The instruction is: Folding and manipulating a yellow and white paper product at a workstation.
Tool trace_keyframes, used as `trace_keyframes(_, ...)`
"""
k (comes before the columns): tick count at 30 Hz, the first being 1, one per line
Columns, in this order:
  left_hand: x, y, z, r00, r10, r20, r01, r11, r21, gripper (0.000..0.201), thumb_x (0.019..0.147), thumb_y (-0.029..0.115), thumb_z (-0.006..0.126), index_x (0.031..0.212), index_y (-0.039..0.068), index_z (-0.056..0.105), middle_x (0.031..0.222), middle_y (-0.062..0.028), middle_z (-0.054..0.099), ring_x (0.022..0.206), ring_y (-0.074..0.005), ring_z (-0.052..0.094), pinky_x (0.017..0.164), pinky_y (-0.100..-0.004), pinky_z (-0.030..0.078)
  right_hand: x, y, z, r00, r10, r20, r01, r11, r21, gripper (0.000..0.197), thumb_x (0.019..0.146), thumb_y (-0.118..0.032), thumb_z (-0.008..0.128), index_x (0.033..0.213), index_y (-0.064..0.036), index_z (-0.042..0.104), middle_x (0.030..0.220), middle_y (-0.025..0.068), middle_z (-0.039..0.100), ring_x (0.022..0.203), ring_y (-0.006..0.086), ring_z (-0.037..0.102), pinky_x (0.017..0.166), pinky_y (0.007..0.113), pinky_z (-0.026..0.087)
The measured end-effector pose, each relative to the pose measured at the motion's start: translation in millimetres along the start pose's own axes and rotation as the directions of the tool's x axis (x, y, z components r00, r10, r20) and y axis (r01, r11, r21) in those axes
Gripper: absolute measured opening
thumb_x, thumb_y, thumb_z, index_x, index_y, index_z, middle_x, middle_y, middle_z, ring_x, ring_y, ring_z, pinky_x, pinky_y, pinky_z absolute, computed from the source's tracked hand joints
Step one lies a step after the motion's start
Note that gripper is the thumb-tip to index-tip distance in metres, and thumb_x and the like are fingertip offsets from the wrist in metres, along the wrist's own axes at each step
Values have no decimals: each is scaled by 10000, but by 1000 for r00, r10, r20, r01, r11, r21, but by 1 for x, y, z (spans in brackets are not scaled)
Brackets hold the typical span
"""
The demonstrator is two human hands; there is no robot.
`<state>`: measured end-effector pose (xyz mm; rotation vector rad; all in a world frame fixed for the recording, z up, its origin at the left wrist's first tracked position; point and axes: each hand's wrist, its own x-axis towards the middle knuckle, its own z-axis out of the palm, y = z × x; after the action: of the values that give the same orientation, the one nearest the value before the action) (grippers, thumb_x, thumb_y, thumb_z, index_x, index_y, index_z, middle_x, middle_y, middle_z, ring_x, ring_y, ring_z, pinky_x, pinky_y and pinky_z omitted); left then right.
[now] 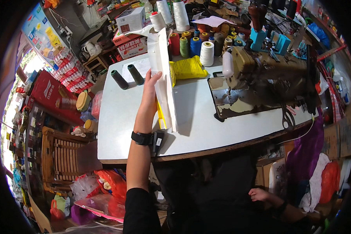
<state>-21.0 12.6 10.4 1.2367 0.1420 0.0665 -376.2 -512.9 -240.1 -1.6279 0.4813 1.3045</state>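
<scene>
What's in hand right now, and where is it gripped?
The left hand holds the white strip by its left long edge, roughly midway along. The right hand shows nothing held.

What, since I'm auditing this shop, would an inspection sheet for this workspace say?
Surface: white tabletop, sewing machine on its right.
Job's things: white folded piece, in hand; contact with the tabletop unclear.
Clutter: thread spools crowd the far side; scissors near the front edge.
Hands: left hand grips the white folded piece; right hand off the table, any hold unclear.
Cables: thin white cord at the right front edge.
Surroundings: wooden chair, red plastic bag at left.
</scene>
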Motion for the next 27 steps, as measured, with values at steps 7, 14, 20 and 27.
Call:
trace_keyframes(7, 5, -5, -6, 1000, -14, -13, 15, 998, 53, 918, 833, 384, 642, 1545, 99, 137, 1352, -144, 473, 1105, -277, 578, 864, -403, 516, 2, -12, 11, 974, -74, 212, 157, 901, -405, 138, 935, -91, 531, 927, 3, 631, 738, 51, 592, 661, 129, 568, 612, 295, 470)
trace_keyframes(14, 5, -7, -4, 996, 10, -91, -5, 999, 54, 698, 842, 352, 626, 1428, 104, 339, 1121, -111, 572, 940, -242, 621, 759, -369, 542, 2, 16, 46, 949, -236, -210, 266, 955, 129, 172, 941, -67, 562, 943, 55, 683, 823, 71, 674, 740, 138, 626, 686, 303, 516)
trace_keyframes(20, 15, -14, -10, 999, 31, 42, -32, 999, 36, 637, 848, 283, 602, 1401, 94, 347, 1143, -151, 569, 948, -271, 634, 763, -387, 551, -33, -16, 49, 988, -91, 126, -47, 600, 799, 321, 984, -85, 532, 1289, 16, 541, 1222, 148, 621, 1059, 283, 642, 923, 411, 546)
trace_keyframes(27, 25, -20, -16, 996, 29, 84, -31, 999, 12, 630, 846, 309, 617, 1387, 98, 370, 1103, -126, 578, 920, -255, 633, 744, -379, 551, -20, 27, 40, 924, -307, 229, 219, 913, 344, 494, 985, -113, 551, 1448, -74, 383, 1392, 125, 512, 1165, 238, 598, 922, 366, 552)
